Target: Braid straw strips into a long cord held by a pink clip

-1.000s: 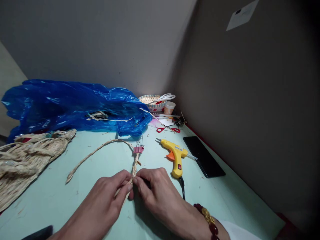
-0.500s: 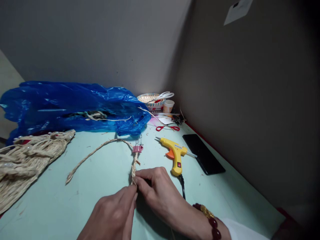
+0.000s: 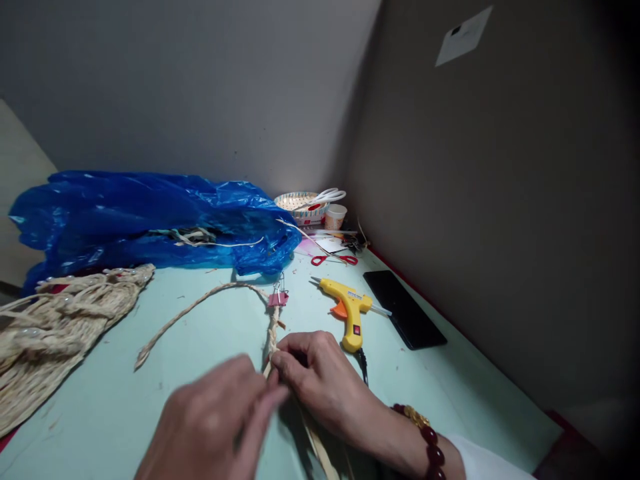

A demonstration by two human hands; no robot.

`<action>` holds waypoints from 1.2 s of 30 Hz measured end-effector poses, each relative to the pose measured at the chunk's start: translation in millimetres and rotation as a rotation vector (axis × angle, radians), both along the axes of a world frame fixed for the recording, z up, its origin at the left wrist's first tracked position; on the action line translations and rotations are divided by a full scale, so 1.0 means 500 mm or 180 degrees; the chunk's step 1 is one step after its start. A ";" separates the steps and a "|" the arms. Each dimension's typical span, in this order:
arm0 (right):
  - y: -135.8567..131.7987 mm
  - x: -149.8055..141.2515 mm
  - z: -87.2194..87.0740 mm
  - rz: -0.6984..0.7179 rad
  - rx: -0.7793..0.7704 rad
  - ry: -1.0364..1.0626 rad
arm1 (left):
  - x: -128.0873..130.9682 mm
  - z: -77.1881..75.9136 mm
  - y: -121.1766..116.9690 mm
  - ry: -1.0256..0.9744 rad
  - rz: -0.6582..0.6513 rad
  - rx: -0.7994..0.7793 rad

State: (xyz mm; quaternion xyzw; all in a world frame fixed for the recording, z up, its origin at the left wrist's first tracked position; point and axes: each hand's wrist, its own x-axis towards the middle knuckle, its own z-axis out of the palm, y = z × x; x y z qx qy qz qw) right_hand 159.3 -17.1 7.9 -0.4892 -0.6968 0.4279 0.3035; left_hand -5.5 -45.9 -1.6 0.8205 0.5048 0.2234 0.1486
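Note:
A thin braid of pale straw-like strands [image 3: 273,337] runs toward me from a pink binder clip [image 3: 278,299] on the table. My right hand [image 3: 320,373] pinches the braid's near end between thumb and index finger. Close by on the left is my left hand [image 3: 215,413], blurred by motion, its fingers curled on a strand that leaves the braid; its fingertips are partly hidden. Loose flat strands [image 3: 320,447] hang down below my right hand. From the clip, a twisted straw cord [image 3: 185,313] curves out to the left.
A yellow glue gun [image 3: 350,307] and a black phone [image 3: 405,310] lie at right. Behind are red-handled scissors [image 3: 320,260], a paper cup [image 3: 335,217] and a round basket [image 3: 287,200]. A blue plastic bag [image 3: 115,207] and a woven straw piece with beads [image 3: 75,333] occupy the left.
My left hand has moved down and left from the braid, now blurred. My right hand keeps its pinch. Pale strands have come into view below it, and the view has shifted slightly.

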 end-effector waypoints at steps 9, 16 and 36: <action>-0.003 0.008 -0.009 0.0196 0.0155 0.0027 | 0.013 -0.008 0.071 -0.2488 0.0154 -0.2996; -0.015 0.014 0.000 0.0122 0.0676 -0.1519 | 0.009 -0.007 0.067 -0.2289 0.0309 -0.2657; -0.037 -0.020 -0.040 0.0946 0.1670 -0.2547 | 0.005 -0.018 0.062 -0.1941 0.0187 -0.2458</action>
